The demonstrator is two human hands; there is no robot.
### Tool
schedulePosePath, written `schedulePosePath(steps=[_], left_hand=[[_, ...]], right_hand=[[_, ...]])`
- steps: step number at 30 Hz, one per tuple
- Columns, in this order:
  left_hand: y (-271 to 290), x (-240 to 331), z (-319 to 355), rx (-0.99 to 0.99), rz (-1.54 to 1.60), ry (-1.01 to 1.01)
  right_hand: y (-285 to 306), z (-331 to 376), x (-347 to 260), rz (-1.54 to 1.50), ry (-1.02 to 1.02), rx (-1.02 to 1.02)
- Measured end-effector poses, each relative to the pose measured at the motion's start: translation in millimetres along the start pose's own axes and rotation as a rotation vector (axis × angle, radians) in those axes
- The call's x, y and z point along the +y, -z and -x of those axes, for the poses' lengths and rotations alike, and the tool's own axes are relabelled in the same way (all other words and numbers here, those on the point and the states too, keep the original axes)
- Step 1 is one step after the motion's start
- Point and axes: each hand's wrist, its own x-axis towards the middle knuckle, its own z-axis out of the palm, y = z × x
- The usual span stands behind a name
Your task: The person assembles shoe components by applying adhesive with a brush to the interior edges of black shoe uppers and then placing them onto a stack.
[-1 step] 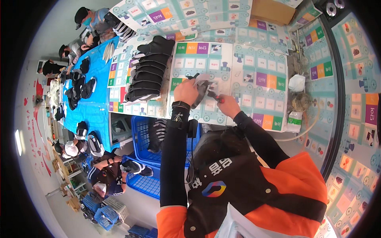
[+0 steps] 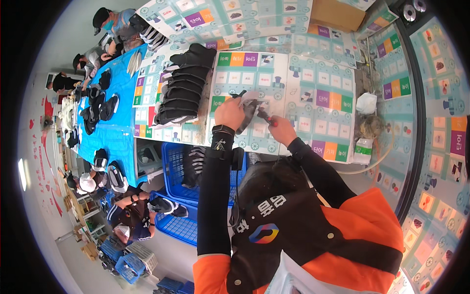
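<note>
In the head view, the person is leaning over the counter (image 2: 313,78), which is covered with pale teal printed mats carrying purple, orange and green squares, and both forearms are reaching up from the lower middle of the frame toward its centre. The left hand (image 2: 230,113) is closing around a grey shoe piece (image 2: 250,105) just above centre, lifting one edge off the mat so that the piece is tilted toward the other hand; this grip seems to be steadying it for work. The right hand (image 2: 280,128), just right of centre, is clenched around a small tool with a red and black handle (image 2: 267,117), its tip touching the grey piece. A black wristband (image 2: 223,130) is sitting on the left wrist above a long black sleeve. To the left of the hands, in the upper middle, a row of black shoe uppers (image 2: 183,88) is lying overlapped on the counter, probably stacked that way to keep them within reach. Below the counter edge, blue plastic crates (image 2: 176,166) are holding more dark pieces. At the right, a white crumpled bag (image 2: 366,103) and a small green and white carton (image 2: 363,149) are resting well apart from the work. At the upper left, other people are sitting along a blue-covered table (image 2: 110,137) strewn with dark shoe parts.
</note>
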Motion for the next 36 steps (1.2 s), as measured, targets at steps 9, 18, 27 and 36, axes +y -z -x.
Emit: schedulePosePath(steps=[9,18,27,36], left_hand=[[1.7,2.2,8.6,0.007,0.045,0.013],[6.0,-8.0,52.1,0.362,0.175,0.126],[27.3,-243.8,254.4,0.776,0.948,0.864],[202.6,-245.3,192.1,0.229,0.915,0.56]], right_hand=[[-3.3,5.5,-4.6,-0.045,-0.028,-0.312],[34.2,-54.5,168.7,-0.113,-0.118,-0.013],[45.9,-62.3,107.8,0.478,0.155,0.005],[57.8,-35.2,-24.1,0.276,0.301,-0.101]])
